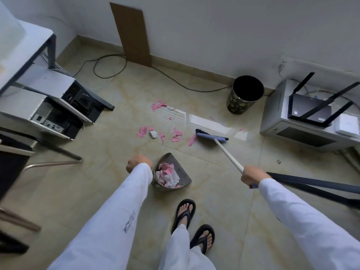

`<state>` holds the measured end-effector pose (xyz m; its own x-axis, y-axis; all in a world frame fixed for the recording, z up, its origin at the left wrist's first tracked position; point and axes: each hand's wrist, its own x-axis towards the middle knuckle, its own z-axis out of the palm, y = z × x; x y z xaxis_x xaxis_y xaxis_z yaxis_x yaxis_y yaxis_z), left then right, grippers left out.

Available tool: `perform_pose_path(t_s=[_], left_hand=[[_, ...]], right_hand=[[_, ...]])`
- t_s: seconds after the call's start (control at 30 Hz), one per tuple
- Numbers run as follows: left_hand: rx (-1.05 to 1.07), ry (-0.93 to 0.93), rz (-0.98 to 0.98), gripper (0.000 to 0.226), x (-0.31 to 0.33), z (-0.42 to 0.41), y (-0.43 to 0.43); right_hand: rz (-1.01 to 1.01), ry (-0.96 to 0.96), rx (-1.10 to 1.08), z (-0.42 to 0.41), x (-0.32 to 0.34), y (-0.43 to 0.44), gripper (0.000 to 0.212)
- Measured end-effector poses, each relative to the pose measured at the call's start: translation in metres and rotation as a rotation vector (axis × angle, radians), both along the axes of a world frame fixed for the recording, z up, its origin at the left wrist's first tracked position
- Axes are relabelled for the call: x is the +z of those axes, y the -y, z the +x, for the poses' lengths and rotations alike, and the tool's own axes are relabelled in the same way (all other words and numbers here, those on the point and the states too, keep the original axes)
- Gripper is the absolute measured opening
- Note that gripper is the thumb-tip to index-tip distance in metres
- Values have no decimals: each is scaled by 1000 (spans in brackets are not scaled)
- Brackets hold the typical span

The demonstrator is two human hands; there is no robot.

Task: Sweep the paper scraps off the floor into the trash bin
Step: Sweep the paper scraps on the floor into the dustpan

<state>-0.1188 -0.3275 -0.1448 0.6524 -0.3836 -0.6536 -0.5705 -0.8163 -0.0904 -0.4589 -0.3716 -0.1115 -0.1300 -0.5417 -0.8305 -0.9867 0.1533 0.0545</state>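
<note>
Your left hand [138,163] is closed, apparently holding the dustpan [171,175] at near centre. Loose paper scraps [161,131] lie just beyond it, left of the broom head [211,137]; your right hand [252,177] grips the broom's handle. The trash bin [244,95] stands far right.

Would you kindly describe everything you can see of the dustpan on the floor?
The dustpan is a dark grey scoop, apparently plastic, resting on the tiled floor just ahead of the person's feet, its open mouth facing the scattered scraps. It already holds a heap of crumpled pink and white paper scraps. The left hand is closed in a fist just above its left rim, presumably on a handle, though the handle itself is hidden behind the hand and sleeve.
</note>
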Motion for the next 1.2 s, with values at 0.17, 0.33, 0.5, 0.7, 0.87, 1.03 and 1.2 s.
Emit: perform_pose_path(t_s=[0.17,0.33,0.5,0.7,0.87,1.03,1.2], left_hand=[[-28,41,6,26,6,2,4],[-66,49,14,25,11,2,6],[-104,52,28,27,19,1,5],[-111,34,46,25,22,0,-4],[-109,31,35,27,24,-1,-5],[-114,45,41,26,19,-3,-3],[-85,38,47,26,9,9,-1]], right_hand=[[119,-53,168,1,-9,-42,41],[203,-73,379,-12,7,-76,35],[145,-40,425,-23,25,-55,25],[101,-67,242,-71,48,-38,18],[67,-58,-16,-107,41,-14,17],[-42,-78,-177,-123,25,18,17],[-96,-56,-309,-129,-14,58,20]])
